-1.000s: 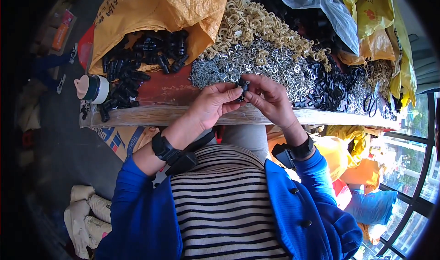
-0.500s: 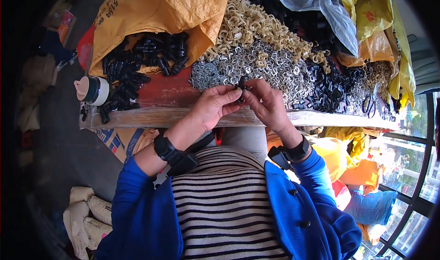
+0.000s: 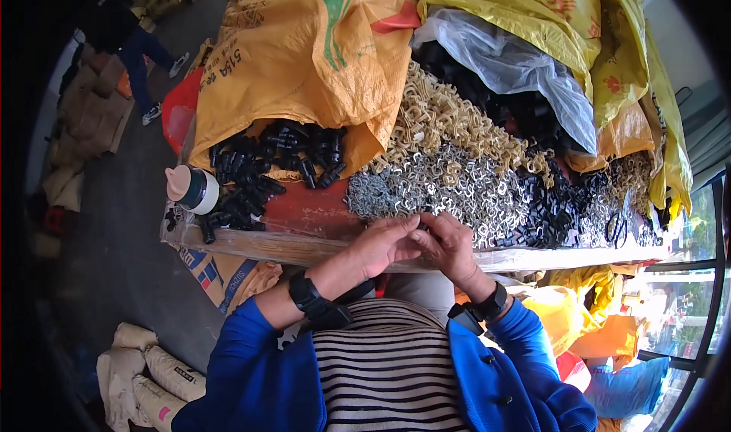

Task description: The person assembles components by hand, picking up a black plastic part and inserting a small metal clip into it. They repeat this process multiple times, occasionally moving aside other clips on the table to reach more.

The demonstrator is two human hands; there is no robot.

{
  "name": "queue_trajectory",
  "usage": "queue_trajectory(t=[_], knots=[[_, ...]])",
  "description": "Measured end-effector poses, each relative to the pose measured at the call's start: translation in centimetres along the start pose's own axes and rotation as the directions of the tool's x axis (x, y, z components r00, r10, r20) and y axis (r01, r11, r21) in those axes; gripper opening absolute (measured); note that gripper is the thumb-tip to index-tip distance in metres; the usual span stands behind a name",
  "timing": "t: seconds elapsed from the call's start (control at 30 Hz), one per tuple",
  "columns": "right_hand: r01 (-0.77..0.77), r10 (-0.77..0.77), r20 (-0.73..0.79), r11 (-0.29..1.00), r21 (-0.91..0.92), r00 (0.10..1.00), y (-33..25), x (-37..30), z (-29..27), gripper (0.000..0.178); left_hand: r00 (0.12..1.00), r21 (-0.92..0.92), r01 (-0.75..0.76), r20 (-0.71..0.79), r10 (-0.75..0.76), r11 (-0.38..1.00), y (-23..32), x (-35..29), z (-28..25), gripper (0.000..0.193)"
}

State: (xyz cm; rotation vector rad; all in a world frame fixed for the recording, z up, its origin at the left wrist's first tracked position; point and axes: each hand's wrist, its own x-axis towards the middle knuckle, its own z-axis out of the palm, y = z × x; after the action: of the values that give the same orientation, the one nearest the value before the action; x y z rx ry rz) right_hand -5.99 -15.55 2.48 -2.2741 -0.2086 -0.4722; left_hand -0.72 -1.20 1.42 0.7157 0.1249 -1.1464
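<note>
Crowding the far side of a red worktop (image 3: 304, 213), beyond both hands, are heaps of small hardware: a silver pile of metal clips (image 3: 449, 188) lying just past the fingertips, a brass-coloured pile (image 3: 442, 120) further back, and black plastic pieces (image 3: 266, 165) spilling from a yellow sack (image 3: 304, 59) off to the left. More black parts (image 3: 563, 207) are lying to the right of the hands, beside a clear plastic sheet (image 3: 518, 66).

The left hand (image 3: 388, 243) and right hand (image 3: 451, 245) are meeting at the near edge of the worktop, fingertips pressing together around a small dark part (image 3: 421, 223) that is barely showing between them. Both hands are closing narrowly on it; how the piece is oriented cannot be told, since the fingers are covering most of it. Dark bands are sitting on both wrists, and blue sleeves are reaching in from below.

A capped bottle (image 3: 192, 190) is lying on its side well to the left of the hands, near the worktop's corner.

The likely trouble: the part is tiny and pinched only at the fingertips, right above the worktop's edge, so a slip could be sending it down into the lap or onto the floor. The loose silver heap is also sitting so near that a nudge from the knuckles could be scattering clips over the edge.
</note>
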Motion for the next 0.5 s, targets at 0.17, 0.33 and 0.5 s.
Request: queue_trajectory(t=[0.17,0.33,0.5], knots=[[0.06,-0.063,0.034,0.993,0.1,0.997,0.5,1.3,-0.2,0.021,0.998,0.055,-0.062,0.006,0.061,0.997,0.5,0.1,-0.8,0.019],[0.04,-0.045,-0.068,0.997,-0.071,0.997,1.6,7.4,-2.9,0.014,0.981,0.119,-0.19,-0.001,0.192,0.974,1.8,0.1,-1.8,0.021],[0.017,-0.085,-0.23,0.959,-0.284,0.969,10.1,16.4,-4.6,0.014,0.975,0.138,-0.219,-0.002,0.221,0.966,1.6,0.8,-2.3,0.02]])
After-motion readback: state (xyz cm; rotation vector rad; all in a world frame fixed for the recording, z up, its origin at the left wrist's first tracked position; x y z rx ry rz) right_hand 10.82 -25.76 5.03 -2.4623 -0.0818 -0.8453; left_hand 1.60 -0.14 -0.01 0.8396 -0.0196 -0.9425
